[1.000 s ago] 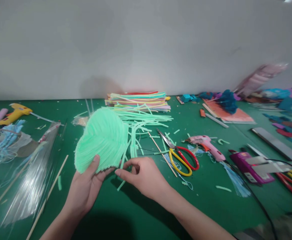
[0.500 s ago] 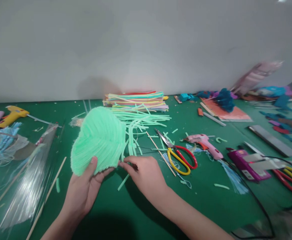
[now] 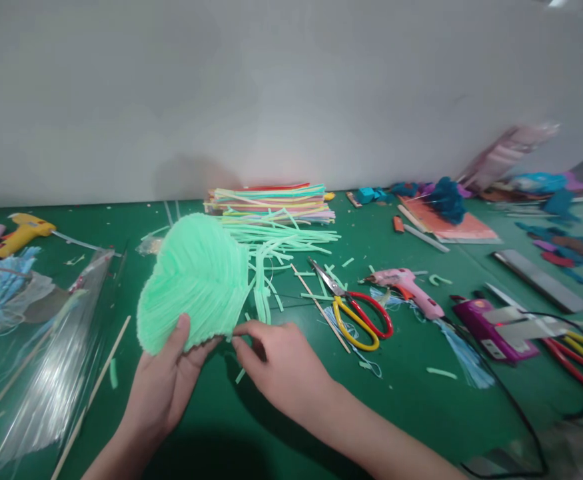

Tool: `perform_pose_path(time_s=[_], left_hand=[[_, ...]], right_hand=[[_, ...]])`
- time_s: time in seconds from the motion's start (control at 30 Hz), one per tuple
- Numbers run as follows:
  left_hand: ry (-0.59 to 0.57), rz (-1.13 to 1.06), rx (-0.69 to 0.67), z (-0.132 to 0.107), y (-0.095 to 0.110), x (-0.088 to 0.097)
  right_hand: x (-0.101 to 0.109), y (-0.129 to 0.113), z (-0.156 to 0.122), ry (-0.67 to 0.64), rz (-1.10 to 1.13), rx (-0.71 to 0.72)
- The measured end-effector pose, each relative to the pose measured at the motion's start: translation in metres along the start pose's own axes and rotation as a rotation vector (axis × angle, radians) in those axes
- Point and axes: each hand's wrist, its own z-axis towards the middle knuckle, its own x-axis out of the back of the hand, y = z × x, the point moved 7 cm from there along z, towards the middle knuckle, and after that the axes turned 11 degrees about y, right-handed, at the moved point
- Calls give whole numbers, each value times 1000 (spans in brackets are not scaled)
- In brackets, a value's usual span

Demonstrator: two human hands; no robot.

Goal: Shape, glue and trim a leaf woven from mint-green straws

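Note:
My left hand (image 3: 164,383) grips the lower edge of a mint-green heart-shaped piece made of packed straw strips (image 3: 194,280), thumb on its front face, holding it tilted above the green table (image 3: 291,413). At the piece's bottom right corner my right hand (image 3: 278,363) pinches with thumb and forefinger; what sits between the fingertips is too small to make out. Loose green straw strips (image 3: 271,250) lie just behind the piece.
Yellow-and-red scissors (image 3: 356,310) and a pink glue gun (image 3: 408,290) lie right of my hands. A stack of coloured straws (image 3: 274,200) sits by the wall. Clear plastic bags (image 3: 46,360), wooden sticks and a yellow glue gun (image 3: 18,230) are at left. Purple box, cables and scraps are at right.
The green piece has shifted slightly left and lower with my left hand. My right hand has moved in to the piece's bottom corner and pinches there.

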Motion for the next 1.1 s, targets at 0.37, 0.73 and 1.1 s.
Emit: perform_pose_path(time_s=[0.37,0.73,1.1], left_hand=[[-96,613,146,41,-2,20],[-359,1435,-1002,-24,16,-17],[-671,1465,-623,-40,-40,-15]], right_hand=[[86,11,-23,255,-165,274],[19,42,-6,-114,-318,518],[14,50,-6,-357,-395,388]])
